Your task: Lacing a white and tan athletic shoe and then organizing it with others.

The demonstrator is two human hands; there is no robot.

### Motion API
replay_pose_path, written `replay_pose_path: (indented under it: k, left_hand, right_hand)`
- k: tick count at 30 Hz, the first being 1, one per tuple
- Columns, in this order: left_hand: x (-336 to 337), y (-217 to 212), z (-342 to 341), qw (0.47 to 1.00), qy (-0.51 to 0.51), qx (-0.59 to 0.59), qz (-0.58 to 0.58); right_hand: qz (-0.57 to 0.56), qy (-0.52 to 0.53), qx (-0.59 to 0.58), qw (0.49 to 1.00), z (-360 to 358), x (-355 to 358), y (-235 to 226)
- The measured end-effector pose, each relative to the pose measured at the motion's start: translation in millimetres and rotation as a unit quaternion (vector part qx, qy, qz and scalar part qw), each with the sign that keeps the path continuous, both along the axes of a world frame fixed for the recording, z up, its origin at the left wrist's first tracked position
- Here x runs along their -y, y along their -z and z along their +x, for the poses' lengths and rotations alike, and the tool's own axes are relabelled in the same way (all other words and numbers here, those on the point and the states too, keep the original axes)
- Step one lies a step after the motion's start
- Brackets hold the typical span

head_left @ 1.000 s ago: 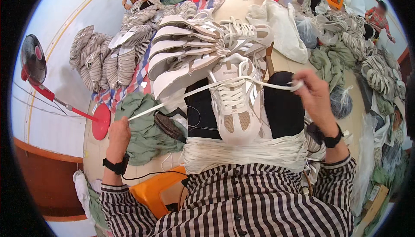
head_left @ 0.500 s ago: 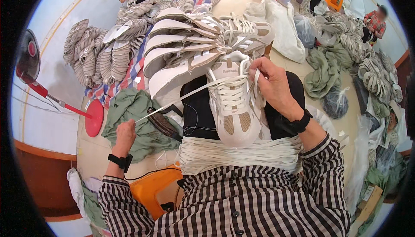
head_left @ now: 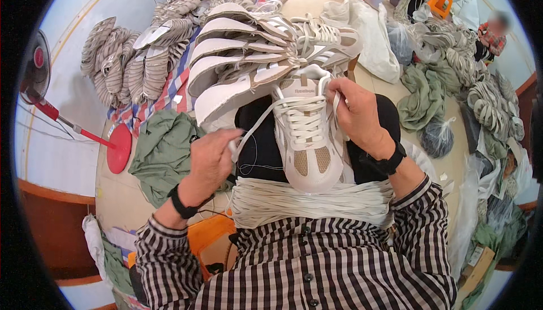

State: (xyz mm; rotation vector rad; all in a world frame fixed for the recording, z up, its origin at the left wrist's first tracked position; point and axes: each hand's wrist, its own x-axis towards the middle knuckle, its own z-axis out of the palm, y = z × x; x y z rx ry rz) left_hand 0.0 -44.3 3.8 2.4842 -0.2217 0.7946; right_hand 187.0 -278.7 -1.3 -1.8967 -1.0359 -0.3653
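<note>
A white and beige sneaker upper [head_left: 320, 167] lies toe toward me across my dark-trousered lap, its white lace criss-crossed through the eyelets. My left hand [head_left: 212, 160] is closed on the loose white lace [head_left: 262, 119], which runs slack from the upper's top left eyelet. At the right of the collar, my right hand [head_left: 357, 115] pinches the lace's other end against the upper. Several more uppers [head_left: 226, 55] are fanned in a stack just beyond, joined at their laced side. A thick bundle of white laces [head_left: 311, 202] rests across my lap, against my striped shirt.
To the left stand a red and black fan [head_left: 117, 149] and crumpled green cloth [head_left: 161, 157]. Bundled uppers [head_left: 113, 64] sit on striped sheeting behind. Bags, green cloth [head_left: 424, 92] and more bundles fill the right. Other people sit around the far edges; an orange stool [head_left: 212, 236] is beside me.
My left hand has come in from the far left toward the upper, and the lace it holds has gone from taut to slack. My right hand stays nearly in place.
</note>
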Motion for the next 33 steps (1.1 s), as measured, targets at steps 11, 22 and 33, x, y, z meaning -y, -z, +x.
replay_pose_path:
  k: [11,22,33]
  left_hand:
    - [42,40,81,0.955,-0.059,0.059,-0.283]
    - [40,39,73,0.964,-0.043,0.043,-0.259]
    - [39,38,75,0.972,-0.043,0.058,-0.226]
  right_hand:
    - [-0.035,-0.008,-0.162,0.986,-1,0,-8]
    - [0.013,-0.054,-0.274,0.96,5,3,-4]
    - [0.006,-0.052,-0.284,0.957,3,3,-6]
